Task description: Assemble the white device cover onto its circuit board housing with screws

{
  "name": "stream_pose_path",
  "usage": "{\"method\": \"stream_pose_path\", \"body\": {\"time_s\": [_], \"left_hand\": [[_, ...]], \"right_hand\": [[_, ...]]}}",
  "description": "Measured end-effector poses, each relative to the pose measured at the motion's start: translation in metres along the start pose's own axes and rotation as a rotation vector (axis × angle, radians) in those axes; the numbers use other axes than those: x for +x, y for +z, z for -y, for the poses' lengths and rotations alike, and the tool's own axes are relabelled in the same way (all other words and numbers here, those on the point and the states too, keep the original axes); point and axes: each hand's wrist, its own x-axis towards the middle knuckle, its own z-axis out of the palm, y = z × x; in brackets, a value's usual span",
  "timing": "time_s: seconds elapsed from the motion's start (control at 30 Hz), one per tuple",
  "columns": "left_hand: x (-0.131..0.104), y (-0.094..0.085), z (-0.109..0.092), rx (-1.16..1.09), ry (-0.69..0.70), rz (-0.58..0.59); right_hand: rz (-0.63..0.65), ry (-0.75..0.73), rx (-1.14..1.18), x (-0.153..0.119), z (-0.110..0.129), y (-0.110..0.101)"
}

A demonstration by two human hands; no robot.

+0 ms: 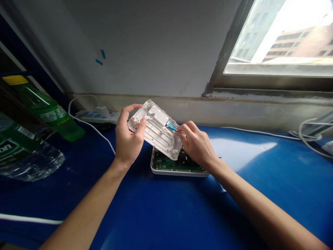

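My left hand grips the left end of a white perforated plastic cover, its ribbed inner side facing me. The cover is tilted above an open white device housing. A green circuit board shows inside that housing, partly hidden by the cover and my right hand. Over the cover's right part, my right hand pinches the end of a small blue connector between thumb and fingers. Whether the connector touches the cover I cannot tell.
On the left stand a green bottle with a yellow cap and a large clear bottle. A power strip with a white plug lies by the wall. White cables run along the right of the blue tabletop.
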Motion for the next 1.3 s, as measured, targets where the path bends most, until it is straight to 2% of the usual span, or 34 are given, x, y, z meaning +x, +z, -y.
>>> {"method": "stream_pose_path", "body": {"time_s": [0.23, 0.43, 0.6, 0.73, 0.8, 0.93, 1.17, 1.3], "left_hand": [[0.002, 0.002, 0.019, -0.211, -0.157, 0.087], [0.0, 0.003, 0.016, -0.274, -0.207, 0.156], [-0.003, 0.006, 0.012, -0.279, -0.222, 0.114], [-0.008, 0.01, 0.013, -0.325, -0.286, 0.094], [-0.01, 0.013, 0.014, -0.352, -0.314, 0.09], [-0.013, 0.015, 0.014, -0.334, -0.315, 0.084], [-0.013, 0.015, 0.011, -0.244, -0.282, 0.046], [-0.013, 0.015, 0.008, -0.225, -0.269, 0.021]], "right_hand": [[-0.082, 0.014, 0.215, 0.001, -0.005, -0.005], [-0.087, 0.035, 0.165, -0.002, -0.005, -0.003], [-0.133, -0.014, 0.057, -0.003, -0.004, -0.002], [-0.256, -0.092, 0.113, 0.0, -0.008, -0.001], [-0.279, -0.094, 0.147, 0.001, -0.009, 0.0], [-0.207, -0.077, 0.174, 0.002, -0.006, 0.001], [0.154, -0.08, -0.138, 0.005, 0.007, -0.011], [0.177, -0.051, 0.006, 0.004, 0.009, -0.011]]}}
